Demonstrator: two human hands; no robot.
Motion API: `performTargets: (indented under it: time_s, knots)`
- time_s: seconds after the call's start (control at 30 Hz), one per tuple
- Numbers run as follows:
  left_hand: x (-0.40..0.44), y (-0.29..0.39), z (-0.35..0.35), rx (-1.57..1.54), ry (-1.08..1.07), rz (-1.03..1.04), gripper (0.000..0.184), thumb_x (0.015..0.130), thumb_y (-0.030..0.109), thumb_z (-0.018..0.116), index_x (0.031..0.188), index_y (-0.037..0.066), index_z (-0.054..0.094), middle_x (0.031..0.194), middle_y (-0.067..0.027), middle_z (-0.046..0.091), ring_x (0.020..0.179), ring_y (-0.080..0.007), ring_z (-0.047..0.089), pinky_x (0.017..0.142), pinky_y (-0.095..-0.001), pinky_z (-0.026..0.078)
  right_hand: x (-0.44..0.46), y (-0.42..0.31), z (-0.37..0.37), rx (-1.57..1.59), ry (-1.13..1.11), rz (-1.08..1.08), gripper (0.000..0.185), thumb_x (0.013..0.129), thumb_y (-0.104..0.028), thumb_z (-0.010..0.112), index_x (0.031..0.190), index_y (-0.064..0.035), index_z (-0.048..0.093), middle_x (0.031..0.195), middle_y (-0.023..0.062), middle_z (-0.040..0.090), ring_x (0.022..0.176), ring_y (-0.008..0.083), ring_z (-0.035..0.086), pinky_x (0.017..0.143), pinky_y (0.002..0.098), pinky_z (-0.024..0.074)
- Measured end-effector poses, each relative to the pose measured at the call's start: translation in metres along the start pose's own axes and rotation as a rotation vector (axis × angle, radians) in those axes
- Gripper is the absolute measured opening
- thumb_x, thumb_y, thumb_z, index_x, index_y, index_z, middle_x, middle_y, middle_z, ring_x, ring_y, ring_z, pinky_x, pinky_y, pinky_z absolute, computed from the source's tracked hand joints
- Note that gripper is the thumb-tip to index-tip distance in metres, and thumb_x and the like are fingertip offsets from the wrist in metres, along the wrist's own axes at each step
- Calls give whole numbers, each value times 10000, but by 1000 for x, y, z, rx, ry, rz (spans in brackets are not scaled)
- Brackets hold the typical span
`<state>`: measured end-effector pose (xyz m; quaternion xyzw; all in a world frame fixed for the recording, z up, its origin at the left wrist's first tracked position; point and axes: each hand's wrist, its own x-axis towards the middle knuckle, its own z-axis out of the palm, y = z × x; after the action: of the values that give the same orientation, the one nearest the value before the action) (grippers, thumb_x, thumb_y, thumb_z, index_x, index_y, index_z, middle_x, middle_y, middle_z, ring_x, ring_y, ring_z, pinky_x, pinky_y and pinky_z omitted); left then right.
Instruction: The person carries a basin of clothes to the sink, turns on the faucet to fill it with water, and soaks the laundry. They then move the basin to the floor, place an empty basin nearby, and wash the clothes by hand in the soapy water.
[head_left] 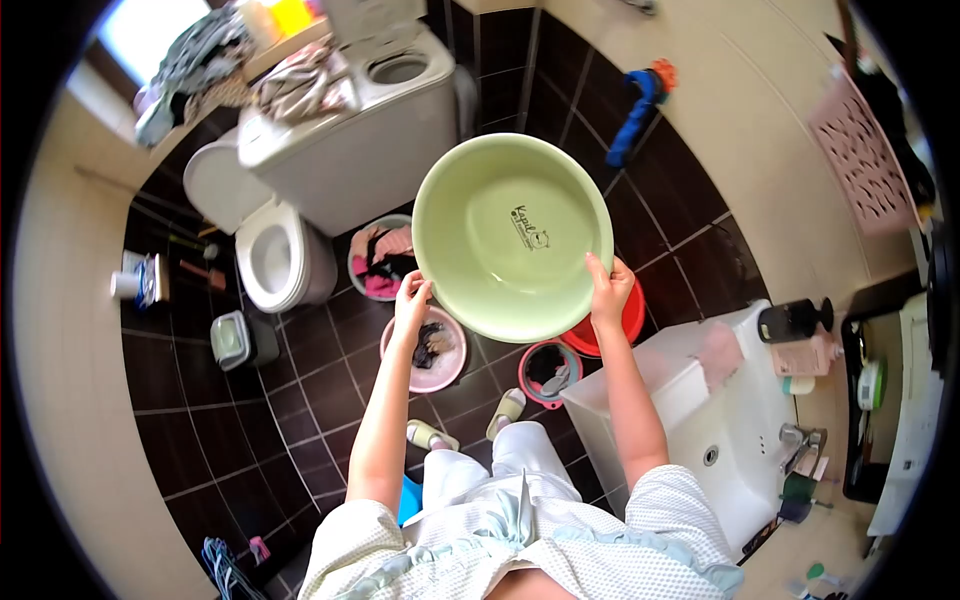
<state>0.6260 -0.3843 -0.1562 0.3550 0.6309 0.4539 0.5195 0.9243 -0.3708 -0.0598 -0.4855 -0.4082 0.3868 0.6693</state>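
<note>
A large pale green basin (480,230) with a small printed picture and lettering inside is held up in front of me, its inside facing me and with nothing in it. My left hand (413,300) grips its lower left rim. On the lower right rim my right hand (608,288) is closed, thumb over the edge. Below it on the tiled floor stand a pink basin (460,368) with dark cloth in water, a smaller pink-rimmed basin (572,372) with dark items, and a red basin (634,318), partly hidden behind the green one.
A grey tub (354,268) of clothes stands near the toilet (272,262). Behind is a washing machine (350,160) with cloth on top. At the right are a white sink (735,430) and a pink wall basket (862,150). A small bin (232,340) stands left.
</note>
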Motion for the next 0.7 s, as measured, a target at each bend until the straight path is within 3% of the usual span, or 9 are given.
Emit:
performTargets:
  time_s: [0.2, 0.43, 0.7]
  knots:
    - [-37, -38, -134, -88, 162, -53, 361, 805, 207, 618, 1147, 129, 534, 960, 12, 573, 863, -81, 527, 690, -231, 404, -65, 77, 100, -14, -83, 203, 227, 832, -135, 620, 642, -27, 560, 589, -86, 483, 540, 2, 367, 489, 191, 274]
    - [-75, -120, -285, -147, 365, -154, 385, 776, 144, 640, 1143, 88, 541, 1025, -7, 596, 886, -94, 550, 696, -232, 410, -160, 181, 199, -175, -328, 273, 232, 841, -157, 636, 664, -24, 566, 606, -95, 475, 548, 1, 370, 485, 196, 288]
    - [-90, -230, -368, -313, 623, -141, 385, 779, 63, 616, 1149, 40, 513, 1031, -37, 591, 864, -101, 563, 713, -229, 427, -243, 302, 270, -337, -483, 333, 277, 828, -208, 665, 659, -18, 558, 600, -92, 469, 539, 0, 373, 470, 199, 299]
